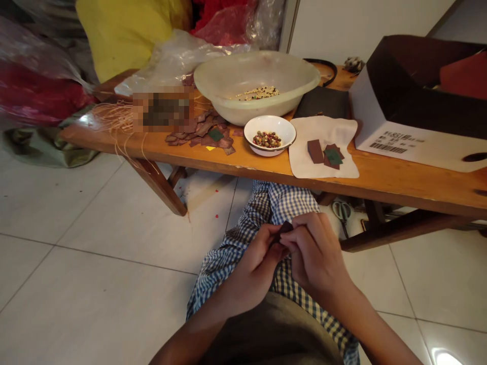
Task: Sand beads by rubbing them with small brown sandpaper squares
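My left hand (255, 268) and my right hand (316, 253) meet over my lap, above checked cloth (266, 208). Both pinch a small dark brown piece (284, 228) between their fingertips. On the low wooden table (399, 187) in front lie a pile of similar brown pieces (201, 133), a small white bowl of mixed beads (269, 136), and a white cloth (323, 147) with a few brown and green pieces on it.
A large pale basin (256, 83) holding some beads stands behind the small bowl. A dark open box (422, 96) sits at the right. Plastic bags, yellow (129, 30) and red, are piled at the back left. Scissors (342, 210) lie on the tiled floor under the table.
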### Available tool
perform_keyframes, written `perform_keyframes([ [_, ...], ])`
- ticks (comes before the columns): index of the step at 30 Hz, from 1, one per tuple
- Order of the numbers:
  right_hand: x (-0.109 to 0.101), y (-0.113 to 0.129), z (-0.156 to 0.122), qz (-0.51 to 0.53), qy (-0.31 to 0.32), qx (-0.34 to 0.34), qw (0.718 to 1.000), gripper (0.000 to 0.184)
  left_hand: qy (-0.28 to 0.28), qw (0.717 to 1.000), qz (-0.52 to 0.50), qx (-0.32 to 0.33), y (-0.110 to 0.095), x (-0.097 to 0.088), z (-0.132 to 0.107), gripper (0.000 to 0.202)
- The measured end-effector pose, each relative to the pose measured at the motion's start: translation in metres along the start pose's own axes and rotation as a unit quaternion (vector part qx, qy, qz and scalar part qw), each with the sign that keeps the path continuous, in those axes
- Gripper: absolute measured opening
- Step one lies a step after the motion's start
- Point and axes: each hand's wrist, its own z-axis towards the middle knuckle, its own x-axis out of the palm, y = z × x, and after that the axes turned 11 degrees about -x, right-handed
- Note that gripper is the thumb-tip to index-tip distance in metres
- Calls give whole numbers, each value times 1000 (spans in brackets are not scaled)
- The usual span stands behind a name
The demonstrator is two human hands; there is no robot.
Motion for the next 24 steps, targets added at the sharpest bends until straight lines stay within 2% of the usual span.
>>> perform_keyframes([
  [9,-1,1,-3,-6,-6,16,1000,12,14,998,-66,-6,3,-4,3,12],
  [14,-3,2,-4,-3,1,9,1000,13,2,999,-40,-9,3,-2,3,13],
  [24,0,-1,-1,-10,-4,14,1000,12,-3,995,-104,-8,1,0,5,12],
])
